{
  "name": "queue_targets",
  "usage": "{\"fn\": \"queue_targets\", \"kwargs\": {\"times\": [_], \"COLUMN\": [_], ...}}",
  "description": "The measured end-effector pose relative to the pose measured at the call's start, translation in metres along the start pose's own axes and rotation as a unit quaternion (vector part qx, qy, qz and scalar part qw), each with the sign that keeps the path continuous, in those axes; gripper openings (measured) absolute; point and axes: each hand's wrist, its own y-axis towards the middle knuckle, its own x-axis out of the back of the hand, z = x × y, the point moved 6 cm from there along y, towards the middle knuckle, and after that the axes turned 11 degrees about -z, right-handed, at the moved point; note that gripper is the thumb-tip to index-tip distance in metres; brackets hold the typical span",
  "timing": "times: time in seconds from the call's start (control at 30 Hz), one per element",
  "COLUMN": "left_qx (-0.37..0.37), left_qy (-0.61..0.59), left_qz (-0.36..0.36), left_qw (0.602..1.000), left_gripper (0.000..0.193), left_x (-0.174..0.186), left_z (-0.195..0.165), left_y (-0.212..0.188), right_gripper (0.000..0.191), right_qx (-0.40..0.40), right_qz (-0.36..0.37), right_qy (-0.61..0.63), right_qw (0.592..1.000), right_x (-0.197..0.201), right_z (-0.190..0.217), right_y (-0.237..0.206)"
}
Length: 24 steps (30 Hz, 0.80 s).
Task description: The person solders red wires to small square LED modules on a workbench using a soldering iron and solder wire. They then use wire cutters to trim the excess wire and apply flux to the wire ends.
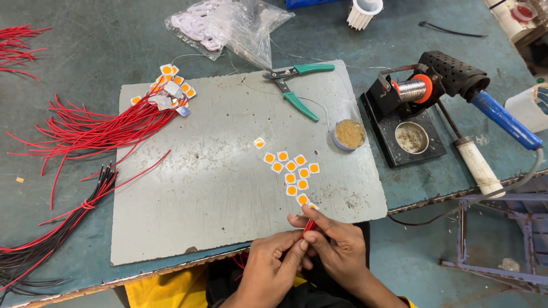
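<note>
My left hand [273, 267] and my right hand [335, 246] meet at the near edge of a grey board [200, 188]. Together their fingertips pinch a thin red wire [309, 226], its end rising between them. Just beyond the fingers lies a cluster of small white square chips with orange centres [292, 171], several of them on the board. More such chips joined to red wires [170, 88] lie at the board's far left corner.
Bundles of red wires [85, 128] and black wires [51, 239] lie left. Green-handled cutters [294, 85], a small flux tin [349, 134], a solder stand with spool [412, 90], a blue-handled soldering iron [502, 117] and a plastic bag [228, 25] sit beyond.
</note>
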Motion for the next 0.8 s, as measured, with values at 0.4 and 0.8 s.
{"fn": "queue_targets", "kwargs": {"times": [0.4, 0.8], "left_qx": [0.061, 0.080], "left_qy": [-0.071, -0.065], "left_qz": [-0.001, -0.021], "left_qw": [0.996, 0.994], "left_gripper": [0.024, 0.026], "left_x": [-0.004, 0.001], "left_z": [0.023, 0.031], "left_y": [-0.003, -0.003], "right_gripper": [0.048, 0.030], "right_qx": [-0.106, -0.255], "right_qz": [-0.005, 0.010], "right_qy": [0.155, 0.166], "right_qw": [0.982, 0.952], "right_x": [-0.004, -0.002], "right_z": [0.005, -0.020], "right_y": [0.000, -0.011]}}
